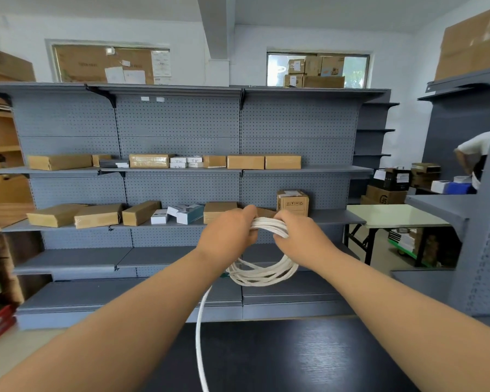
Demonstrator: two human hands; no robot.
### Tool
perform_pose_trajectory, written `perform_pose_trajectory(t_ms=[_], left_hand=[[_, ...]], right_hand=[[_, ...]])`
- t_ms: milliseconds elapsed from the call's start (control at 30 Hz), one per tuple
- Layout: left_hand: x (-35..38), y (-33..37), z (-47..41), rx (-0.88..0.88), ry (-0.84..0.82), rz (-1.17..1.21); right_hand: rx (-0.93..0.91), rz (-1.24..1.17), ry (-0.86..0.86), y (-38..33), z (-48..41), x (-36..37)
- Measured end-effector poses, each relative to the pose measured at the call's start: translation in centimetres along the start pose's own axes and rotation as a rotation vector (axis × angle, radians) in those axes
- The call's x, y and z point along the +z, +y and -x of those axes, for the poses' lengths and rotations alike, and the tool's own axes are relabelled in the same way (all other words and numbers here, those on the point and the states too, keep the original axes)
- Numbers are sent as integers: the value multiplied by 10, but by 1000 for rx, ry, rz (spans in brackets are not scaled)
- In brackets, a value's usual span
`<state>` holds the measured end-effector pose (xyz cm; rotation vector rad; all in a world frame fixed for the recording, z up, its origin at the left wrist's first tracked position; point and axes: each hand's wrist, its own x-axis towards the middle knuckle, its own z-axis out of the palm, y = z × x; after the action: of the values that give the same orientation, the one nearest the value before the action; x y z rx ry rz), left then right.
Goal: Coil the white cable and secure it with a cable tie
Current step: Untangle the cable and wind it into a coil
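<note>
While both arms were stretched out over the dark table, the white cable hung in a bunch of loops between the hands; the left hand had its fingers curled round the top of the loops; the right hand gripped the same bunch just beside it; one loose strand trailed down under the left forearm, out of shot; grey shelves with cardboard boxes stood behind.
</note>
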<state>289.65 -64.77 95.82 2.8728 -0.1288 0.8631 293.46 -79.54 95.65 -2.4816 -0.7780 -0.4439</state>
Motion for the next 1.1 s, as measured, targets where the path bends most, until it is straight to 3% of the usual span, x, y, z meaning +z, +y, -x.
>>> perform_pose_trajectory(t_ms=[100, 267, 500, 800, 1100], left_hand=[[2, 3, 2, 52, 39, -115], [6, -3, 2, 83, 102, -80], [15, -4, 6, 33, 240, 62], [1, -4, -4, -63, -75, 202], [3, 0, -6, 35, -93, 142]], right_hand=[[-74, 144, -28, -4, 2, 2], [-103, 297, -16, -5, 6, 2], [-21, 299, 32, -11, 8, 0], [57, 228, 74, -5, 7, -3], [-55, 375, 14, -9, 7, 1]])
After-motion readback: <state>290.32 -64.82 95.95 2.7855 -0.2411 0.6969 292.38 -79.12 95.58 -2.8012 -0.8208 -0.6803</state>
